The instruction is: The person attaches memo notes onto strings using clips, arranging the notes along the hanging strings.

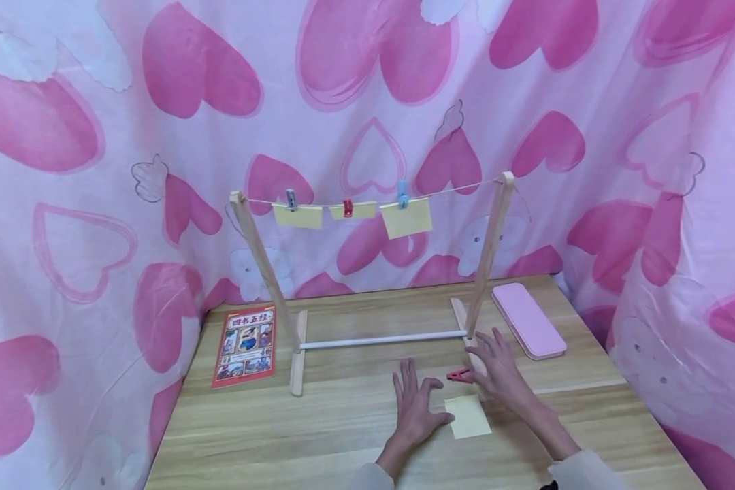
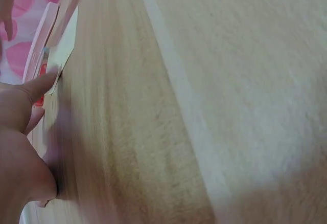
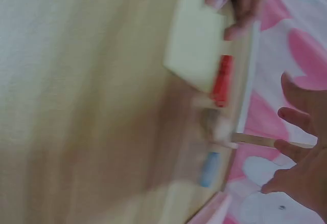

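A pale yellow sticky note [image 1: 469, 417] lies on the table. My left hand [image 1: 418, 410] rests beside it, fingers extended, with the thumb tip at the note's left edge. Just beyond the note sits a red clothespin [image 1: 460, 376]. Over the rack's right foot, my right hand [image 1: 501, 367] is spread with nothing between its fingers. The right wrist view also shows a blue clip [image 3: 209, 169] on the table, which the right hand hides in the head view.
A wooden rack [image 1: 260, 262] carries a string where a grey clip [image 1: 290, 199], a red clip [image 1: 348, 208] and a light blue clip [image 1: 403, 196] hold yellow notes. A red picture booklet [image 1: 245, 346] lies left, a pink case [image 1: 529, 321] right. Heart-patterned curtains surround the table.
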Motion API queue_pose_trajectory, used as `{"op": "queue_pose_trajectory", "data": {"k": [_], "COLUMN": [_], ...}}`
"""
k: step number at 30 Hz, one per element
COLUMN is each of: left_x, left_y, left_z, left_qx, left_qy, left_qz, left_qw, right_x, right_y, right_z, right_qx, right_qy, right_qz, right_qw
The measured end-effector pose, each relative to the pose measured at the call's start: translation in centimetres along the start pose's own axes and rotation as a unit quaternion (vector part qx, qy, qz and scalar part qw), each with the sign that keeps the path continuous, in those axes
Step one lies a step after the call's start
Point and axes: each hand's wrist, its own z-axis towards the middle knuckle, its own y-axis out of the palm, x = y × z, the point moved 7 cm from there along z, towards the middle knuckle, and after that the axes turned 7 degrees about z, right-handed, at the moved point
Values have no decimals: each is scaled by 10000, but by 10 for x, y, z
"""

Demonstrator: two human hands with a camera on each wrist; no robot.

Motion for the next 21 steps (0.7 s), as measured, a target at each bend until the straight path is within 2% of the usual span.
{"op": "queue_pose_trajectory", "data": {"k": [3, 6, 9, 12, 15, 19, 21], "left_x": [1, 2, 5, 3, -1, -5, -6], "left_y": [-4, -11, -14, -11, -5, -2, 0], "left_z": [0, 0, 1, 2, 2, 1, 0], "left_qx": [-206, -432, -573, -705, -691, -472, -458], "left_qy": [-83, -142, -202, -380, -447, -362, -356], "left_qz": [-213, -465, -603, -696, -608, -477, -468], "left_qw": [9995, 9979, 9963, 9944, 9947, 9971, 9972], "right_x": [-15, -19, -15, -8, -6, -6, -5], "right_y": [3, 6, 7, 10, 11, 15, 17], "right_z": [5, 2, -7, -14, -18, -23, -25], "right_qx": [-158, -360, -547, -644, -626, -532, -482], "right_qy": [10, 315, 649, 819, 833, 787, 771], "right_qz": [-368, -551, -589, -534, -453, -377, -370], "right_qw": [9992, 9973, 9947, 9931, 9935, 9948, 9952]}}
